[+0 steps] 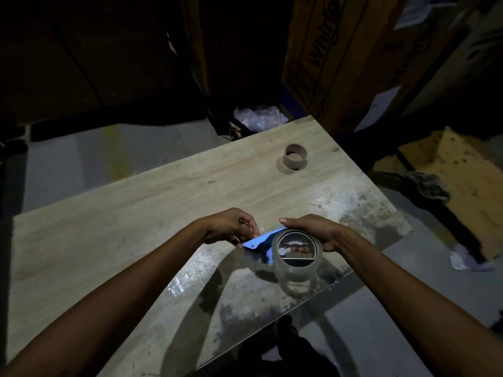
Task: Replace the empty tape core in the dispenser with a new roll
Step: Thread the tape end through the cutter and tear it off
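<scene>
One blue dispenser [258, 244] carries one clear tape roll [297, 257], held above the bench [114, 213] near its front edge. The right hand [318, 232] is clamped around the roll; the left hand [231, 227] seems to pinch the dispenser's front end, though dimness blurs it. One empty core [295, 157] stands well apart near the far edge, bare bench between.

The dispenser [257, 244] is seen in bright blue, and a clear, glossy new roll [296, 257] with a pale tan inner ring is carried on it. The empty tape core [295, 156] is coloured dull brown. The table [136, 213] is patterned in light oak woodgrain, blotched whitish-grey near its right edge. A cardboard box [340, 58] is printed with dark lettering on tan.
</scene>
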Motion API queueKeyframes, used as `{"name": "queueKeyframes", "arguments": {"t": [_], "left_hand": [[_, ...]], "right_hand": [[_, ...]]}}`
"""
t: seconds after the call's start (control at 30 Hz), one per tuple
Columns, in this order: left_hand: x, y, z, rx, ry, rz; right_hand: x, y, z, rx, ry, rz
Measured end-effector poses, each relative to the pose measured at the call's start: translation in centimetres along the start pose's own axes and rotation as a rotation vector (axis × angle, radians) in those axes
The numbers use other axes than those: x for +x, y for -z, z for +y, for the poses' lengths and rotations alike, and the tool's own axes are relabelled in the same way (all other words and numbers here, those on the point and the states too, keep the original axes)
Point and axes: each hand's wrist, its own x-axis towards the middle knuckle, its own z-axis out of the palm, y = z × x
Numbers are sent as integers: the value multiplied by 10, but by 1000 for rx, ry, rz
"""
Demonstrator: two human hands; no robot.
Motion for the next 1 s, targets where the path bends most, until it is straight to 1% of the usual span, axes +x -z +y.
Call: {"name": "queueKeyframes", "arguments": {"t": [0.1,0.27,0.43,0.57,0.67,0.77,0.83,0.9,1.0], "left_hand": [[22,-12,18,11,29,46],[71,-51,52,-55,54,156],[121,-97,79,-70,50,199],[158,-134,93,-19,81,192],[182,-158,99,37,74,219],[200,-175,97,21,64,246],[209,-183,93,24,56,236],[216,-188,85,76,38,234],[225,-192,71,223,-20,255]], "right_hand": [[-9,24,6,1,59,119],[-35,67,13,-27,179,298],[-62,114,25,-267,338,451],[-80,147,35,-487,365,565],[-88,172,46,-639,360,601],[-87,189,58,-789,350,618],[-85,194,64,-867,352,629],[-81,195,68,-926,352,635],[-74,194,78,-1025,354,626]]}}
